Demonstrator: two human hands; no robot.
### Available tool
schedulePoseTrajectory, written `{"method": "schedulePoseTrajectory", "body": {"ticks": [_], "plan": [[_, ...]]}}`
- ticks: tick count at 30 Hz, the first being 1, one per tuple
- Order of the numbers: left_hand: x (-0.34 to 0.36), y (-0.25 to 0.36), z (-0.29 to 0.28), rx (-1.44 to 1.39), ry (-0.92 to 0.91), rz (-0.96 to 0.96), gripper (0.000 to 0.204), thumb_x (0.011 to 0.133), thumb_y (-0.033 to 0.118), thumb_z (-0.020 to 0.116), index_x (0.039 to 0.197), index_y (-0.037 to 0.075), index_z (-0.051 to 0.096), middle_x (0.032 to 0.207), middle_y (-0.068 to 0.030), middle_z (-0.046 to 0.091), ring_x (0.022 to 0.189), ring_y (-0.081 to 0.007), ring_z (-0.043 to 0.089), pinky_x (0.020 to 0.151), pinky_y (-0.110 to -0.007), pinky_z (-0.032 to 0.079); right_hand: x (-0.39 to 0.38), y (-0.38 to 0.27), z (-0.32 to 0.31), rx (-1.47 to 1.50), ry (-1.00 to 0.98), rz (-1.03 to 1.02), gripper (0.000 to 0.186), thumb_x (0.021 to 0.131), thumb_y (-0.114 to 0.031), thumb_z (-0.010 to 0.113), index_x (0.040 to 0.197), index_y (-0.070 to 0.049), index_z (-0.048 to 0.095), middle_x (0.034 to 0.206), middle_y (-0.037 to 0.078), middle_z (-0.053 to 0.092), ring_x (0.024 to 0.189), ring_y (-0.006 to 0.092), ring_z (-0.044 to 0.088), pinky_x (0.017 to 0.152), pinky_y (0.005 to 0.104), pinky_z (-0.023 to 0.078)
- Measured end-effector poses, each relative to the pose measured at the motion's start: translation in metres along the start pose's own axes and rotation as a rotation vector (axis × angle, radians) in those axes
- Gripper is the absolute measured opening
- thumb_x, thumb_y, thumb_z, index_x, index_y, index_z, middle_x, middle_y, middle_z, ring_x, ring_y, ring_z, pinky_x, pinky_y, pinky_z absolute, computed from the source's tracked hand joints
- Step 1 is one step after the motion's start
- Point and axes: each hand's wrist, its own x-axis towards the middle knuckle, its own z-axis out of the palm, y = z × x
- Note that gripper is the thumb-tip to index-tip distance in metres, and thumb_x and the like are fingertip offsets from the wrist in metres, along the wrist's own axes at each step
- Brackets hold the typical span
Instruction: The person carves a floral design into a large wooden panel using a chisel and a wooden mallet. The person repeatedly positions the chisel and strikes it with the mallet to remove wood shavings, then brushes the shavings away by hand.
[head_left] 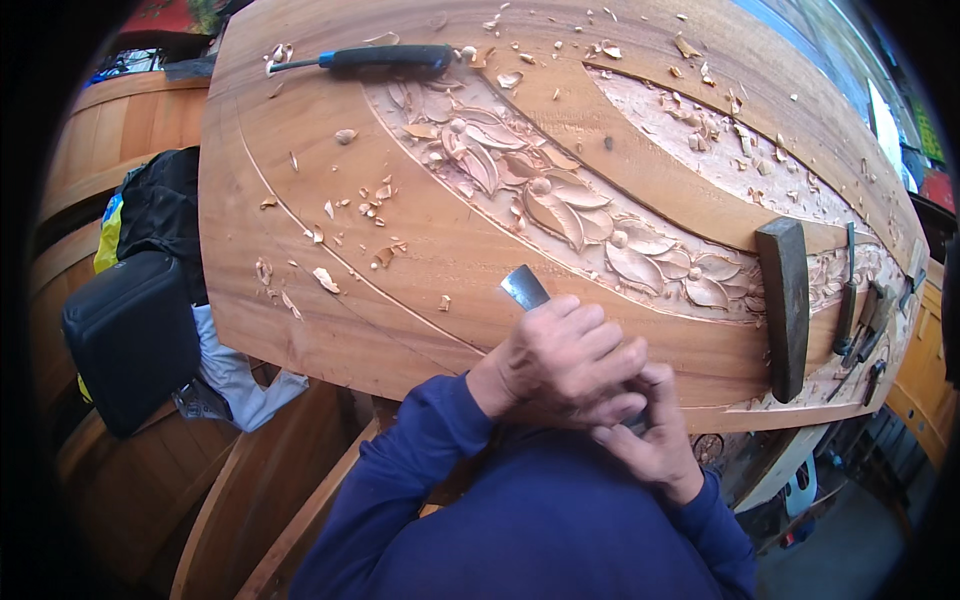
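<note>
Clasping a chisel (525,288) near carved leaves (558,214), left grip (566,350) and right grip (657,440) closed

Soft light across carved panel (650,190), pale glare upper right, dim left, black curved rim

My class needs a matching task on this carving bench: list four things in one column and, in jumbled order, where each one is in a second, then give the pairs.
Things
1. Blue-and-black-handled tool
2. Long dark block
3. Black case
4. Wide-bladed tool

Places
A. On the wooden panel, farther right than the right hand
B. Held, its blade jutting out past the left hand
C. Lying near the panel's upper left
D. Off the panel, at the picture's left

Pairs: 1-C, 2-A, 3-D, 4-B
</note>
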Motion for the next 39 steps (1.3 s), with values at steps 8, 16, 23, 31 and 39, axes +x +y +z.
{"method": "schedulePoseTrajectory", "body": {"ticks": [8, 16, 23, 31, 39], "plan": [[0.026, 0.014, 0.039, 0.006, 0.352, -0.223, 0.026, 0.106, 0.034, 0.064, 0.099, 0.010, 0.068, 0.078, -0.0073, 0.063, 0.065, -0.0262, 0.061, 0.059, -0.039, 0.048, 0.016, 0.000, -0.025, 0.494, 0.461, 0.061, 0.084, 0.074, -0.033, 0.100, 0.137, -0.003, 0.055, 0.133, 0.010, 0.058, 0.120, 0.0217, 0.063, 0.106, 0.0358, 0.051], [0.007, 0.006, 0.034, -0.069, 0.136, -0.202, 0.031, 0.088, 0.025, 0.074, 0.114, 0.010, 0.070, 0.077, -0.0040, 0.057, 0.065, -0.0224, 0.060, 0.059, -0.036, 0.048, 0.014, -0.006, -0.068, 0.362, -0.097, 0.157, 0.105, 0.061, -0.032, 0.107, 0.146, -0.004, 0.052, 0.137, 0.011, 0.058, 0.135, 0.0237, 0.055, 0.116, 0.0389, 0.044], [0.034, -0.022, 0.023, -0.152, -0.152, -0.041, 0.035, 0.090, 0.035, 0.067, 0.112, 0.007, 0.069, 0.075, -0.0051, 0.056, 0.067, -0.0261, 0.060, 0.061, -0.039, 0.047, 0.011, -0.005, -0.021, 0.368, 0.182, 0.355, 0.052, 0.102, -0.005, 0.064, 0.151, -0.001, 0.047, 0.116, 0.009, 0.066, 0.093, 0.0144, 0.065, 0.078, 0.0305, 0.055], [0.037, -0.043, 0.033, -0.208, -0.193, -0.074, 0.037, 0.096, 0.041, 0.059, 0.078, 0.008, 0.059, 0.076, -0.0106, 0.059, 0.071, -0.0329, 0.063, 0.062, -0.045, 0.049, 0.035, -0.012, -0.002, -0.090, 0.279, 0.159, 0.017, 0.106, 0.001, 0.055, 0.122, 0.000, 0.059, 0.087, 0.010, 0.067, 0.077, 0.0143, 0.064, 0.071, 0.0312, 0.053], [0.040, -0.044, 0.034, -0.233, -0.105, -0.130, 0.026, 0.088, 0.032, 0.059, 0.076, 0.009, 0.060, 0.070, -0.0121, 0.060, 0.065, -0.0344, 0.062, 0.059, -0.046, 0.049, 0.053, -0.034, -0.011, -0.129, 0.250, 0.129, 0.014, 0.108, -0.001, 0.055, 0.121, 0.002, 0.059, 0.081, 0.010, 0.066, 0.073, 0.0136, 0.063, 0.066, 0.0319, 0.051]]}}
